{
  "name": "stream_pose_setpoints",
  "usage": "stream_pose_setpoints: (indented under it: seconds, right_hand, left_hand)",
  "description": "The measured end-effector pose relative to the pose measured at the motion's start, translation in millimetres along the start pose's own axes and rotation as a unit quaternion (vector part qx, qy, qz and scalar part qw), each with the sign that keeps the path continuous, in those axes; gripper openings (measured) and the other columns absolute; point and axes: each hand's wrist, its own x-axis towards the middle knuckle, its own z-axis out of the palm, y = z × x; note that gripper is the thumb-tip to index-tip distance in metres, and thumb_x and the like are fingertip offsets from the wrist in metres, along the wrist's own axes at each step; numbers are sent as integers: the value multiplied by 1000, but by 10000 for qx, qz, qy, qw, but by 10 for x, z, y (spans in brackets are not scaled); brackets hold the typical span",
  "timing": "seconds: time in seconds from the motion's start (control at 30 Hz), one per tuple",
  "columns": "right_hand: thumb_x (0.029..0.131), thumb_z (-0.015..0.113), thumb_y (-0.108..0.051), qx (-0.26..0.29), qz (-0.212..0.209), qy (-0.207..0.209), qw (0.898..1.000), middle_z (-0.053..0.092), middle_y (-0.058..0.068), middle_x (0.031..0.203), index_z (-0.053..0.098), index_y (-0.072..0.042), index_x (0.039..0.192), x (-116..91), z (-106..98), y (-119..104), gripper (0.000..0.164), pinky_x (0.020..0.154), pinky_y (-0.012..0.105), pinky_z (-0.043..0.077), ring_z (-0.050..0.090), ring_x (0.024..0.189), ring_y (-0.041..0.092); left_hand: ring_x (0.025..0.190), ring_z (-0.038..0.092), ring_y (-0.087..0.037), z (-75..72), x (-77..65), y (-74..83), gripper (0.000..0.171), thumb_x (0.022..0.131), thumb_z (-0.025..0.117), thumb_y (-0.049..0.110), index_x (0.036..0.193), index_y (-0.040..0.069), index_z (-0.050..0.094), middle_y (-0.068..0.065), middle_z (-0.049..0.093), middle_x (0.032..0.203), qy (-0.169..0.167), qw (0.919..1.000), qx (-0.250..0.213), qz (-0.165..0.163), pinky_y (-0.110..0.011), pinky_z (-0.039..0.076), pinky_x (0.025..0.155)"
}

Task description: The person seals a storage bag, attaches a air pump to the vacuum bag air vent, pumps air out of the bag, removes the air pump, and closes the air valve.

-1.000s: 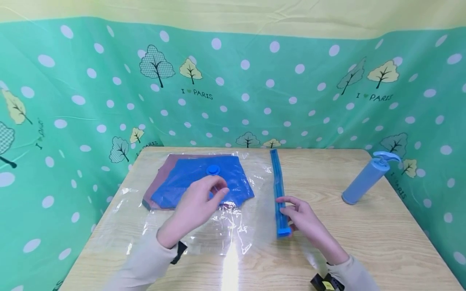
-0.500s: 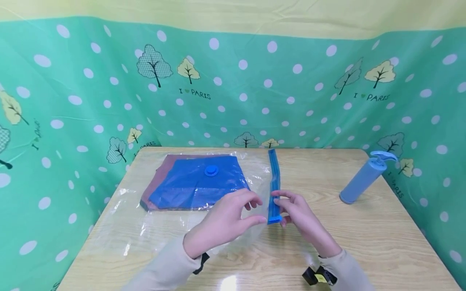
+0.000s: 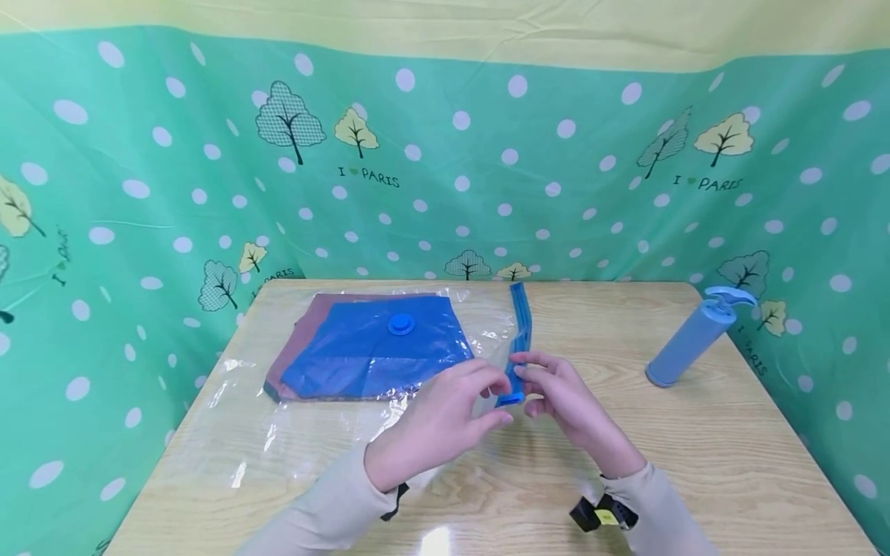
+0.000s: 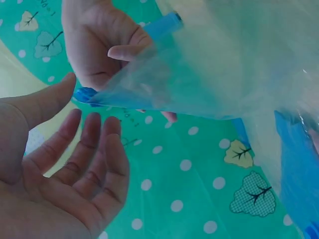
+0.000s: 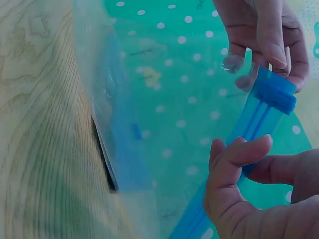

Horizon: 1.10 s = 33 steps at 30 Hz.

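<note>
Grips blue zip strip (image 5: pixel 253 122) with right hand (image 3: pixel 566 401); holds left hand (image 3: pixel 445 413) unclenched beside slider (image 5: pixel 276 97). May jam slider through slack in strip.

Cloth (image 3: pixel 375 359) inside the bag (image 3: pixel 521 316) on the table (image 3: pixel 695 463), pump (image 3: pixel 688 344) to the right, curtain (image 3: pixel 389 131) behind.

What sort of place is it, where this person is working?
Probably an indoor work corner, perhaps arranged specially: a wood-grain table with a dotted green "I PARIS" curtain behind it and at both sides, and on it a blue hand pump and a clear zip bag.
</note>
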Motion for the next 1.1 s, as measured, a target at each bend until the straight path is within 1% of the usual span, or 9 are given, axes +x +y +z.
stream_pose_setpoints:
  seconds: [0.1,0.37,0.67,0.8,0.9,0.97,1.0,1.07,1.1]
  right_hand:
    - [109,55,-15,-22,-25,-107,9999,65,5,81,44,11,147,22,-12,-26,48,58,22,49,57,67,11]
    - [108,56,-17,-86,-18,-214,9997,63,3,77,41,14,148,79,4,-68,52,58,22,46,57,69,12]
    - [110,55,-21,-497,-323,-77,9982,64,6,88,57,10,136,82,42,-106,40,60,24,45,57,75,16]
    - [114,49,-22,-545,-589,-155,9967,65,7,90,57,8,133,54,70,-133,37,56,24,41,52,66,14]
    - [114,48,-20,-624,-976,-91,9932,64,10,89,57,8,132,22,99,-148,34,52,24,37,46,59,13]
    - [113,51,-16,-826,-1411,145,9864,63,12,90,60,6,130,-7,118,-146,29,52,23,36,44,59,11]
    - [112,53,-13,-964,-1706,292,9802,63,12,92,63,5,128,-22,126,-143,26,54,23,39,47,63,12]
    - [109,57,-8,-1343,-2357,575,9608,64,13,99,67,1,124,-52,135,-131,21,61,24,43,52,74,14]
    - [107,59,-5,-1569,-2688,696,9478,66,12,105,69,-1,123,-63,138,-123,19,65,25,45,54,81,16]
  left_hand:
    - [94,65,-14,15,18,-30,20,93,84,19,108,13,74,5,69,105,174,9996,134,160,-23,53,82]
    - [86,66,-12,19,51,-88,11,90,84,7,96,11,76,3,69,95,914,9933,355,618,-23,54,77]
    - [82,66,-13,-9,84,-121,9,90,84,6,93,8,76,2,70,91,1253,9894,428,601,-24,55,74]
    - [80,66,-13,-33,104,-129,10,90,83,4,91,9,74,2,68,90,1334,9883,441,587,-23,55,72]
    - [79,65,-13,-48,122,-137,12,90,82,3,90,10,73,3,67,89,1379,9879,407,577,-22,54,71]
    - [79,64,-12,-55,131,-142,13,90,82,3,89,10,72,3,66,89,1415,9876,374,564,-22,54,71]
    - [79,63,-12,-59,135,-144,12,90,82,3,90,10,72,3,66,89,1423,9876,360,560,-22,54,71]
    - [78,64,-11,-65,140,-147,12,91,82,3,90,10,72,3,67,89,1424,9878,329,539,-21,54,71]
    - [78,64,-10,-69,140,-148,12,91,82,3,90,10,72,3,67,89,1414,9881,311,524,-21,54,72]
